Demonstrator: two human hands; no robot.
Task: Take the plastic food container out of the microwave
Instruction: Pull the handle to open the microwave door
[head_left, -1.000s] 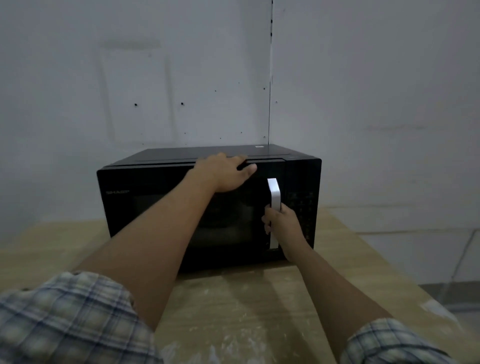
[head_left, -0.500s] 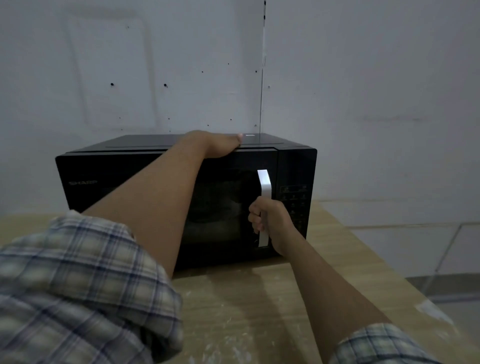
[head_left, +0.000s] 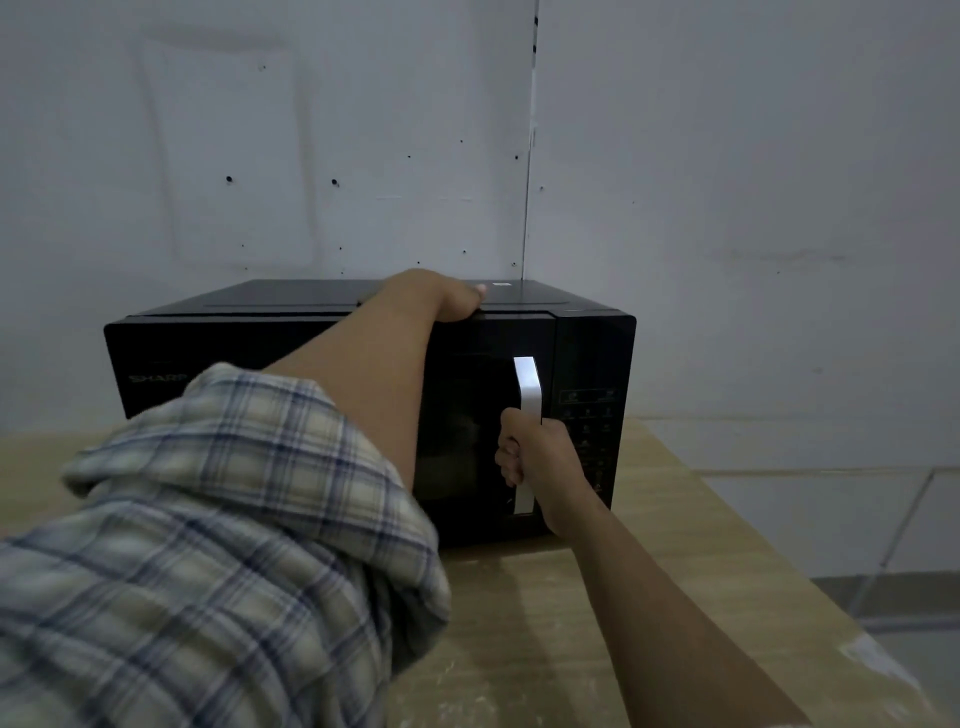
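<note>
Head view: at frame centre a black microwave (head_left: 291, 343) sits on a wooden table (head_left: 675, 519), door shut. Right hand (head_left: 540, 462) is clamped around the white door handle (head_left: 527, 389); left hand (head_left: 441, 299) lies flat on its top. Any container inside cannot be made out.

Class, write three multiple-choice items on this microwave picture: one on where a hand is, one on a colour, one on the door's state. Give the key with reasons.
1. Where does the left hand rest?
A. on top of the microwave
B. on the table
C. on the keypad

2. What colour is the door handle?
A. red
B. white
C. black

3. What state is the microwave door in?
A. wide open
B. removed
C. shut

Key: 1 A, the hand lies over the top front edge. 2 B, the pale strip stands out against the black door. 3 C, the door sits flush with the front while the right hand grips the handle.
</note>
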